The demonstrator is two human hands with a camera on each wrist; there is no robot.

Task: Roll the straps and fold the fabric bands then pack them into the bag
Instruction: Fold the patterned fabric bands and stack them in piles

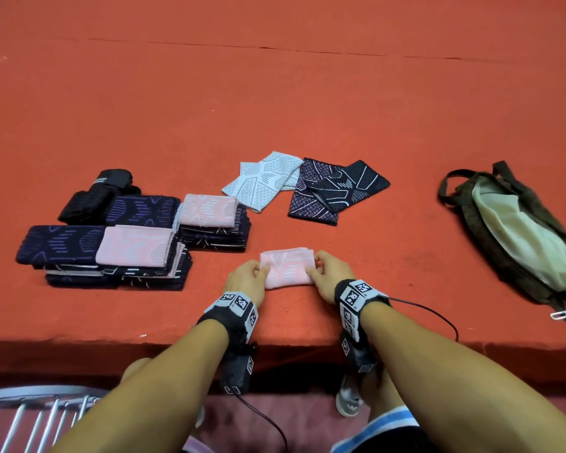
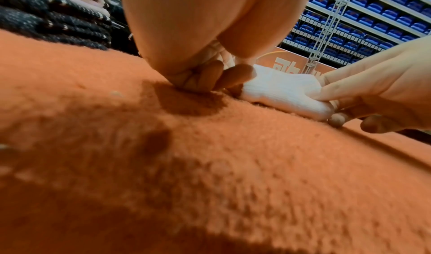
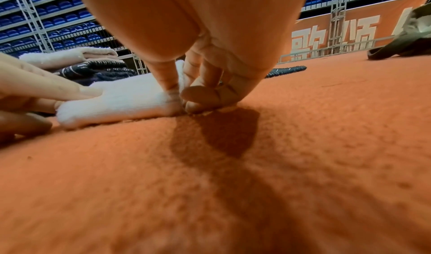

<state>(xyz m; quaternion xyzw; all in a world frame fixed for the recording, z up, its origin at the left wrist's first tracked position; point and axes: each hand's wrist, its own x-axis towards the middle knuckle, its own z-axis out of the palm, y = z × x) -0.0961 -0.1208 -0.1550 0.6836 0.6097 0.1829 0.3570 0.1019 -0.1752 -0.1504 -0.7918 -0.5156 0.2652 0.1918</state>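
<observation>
A folded pink fabric band [image 1: 288,268] lies on the orange carpet near the front edge. My left hand [image 1: 262,273] pinches its left end and my right hand [image 1: 315,269] pinches its right end. In the left wrist view the band [image 2: 282,92] looks white, with my right hand's thumb on top and fingers beneath. In the right wrist view my fingers [image 3: 200,94] curl at the end of the band [image 3: 121,99]. Three unfolded bands lie behind: white [image 1: 262,179], purple-patterned [image 1: 311,197] and dark navy [image 1: 353,184]. The open bag [image 1: 517,237] lies at the right.
Stacks of folded dark and pink bands [image 1: 118,256] [image 1: 213,223] stand at the left, with rolled black straps [image 1: 95,194] behind them. The platform's front edge [image 1: 111,351] runs just below my wrists. A metal rail [image 1: 36,416] is at the lower left.
</observation>
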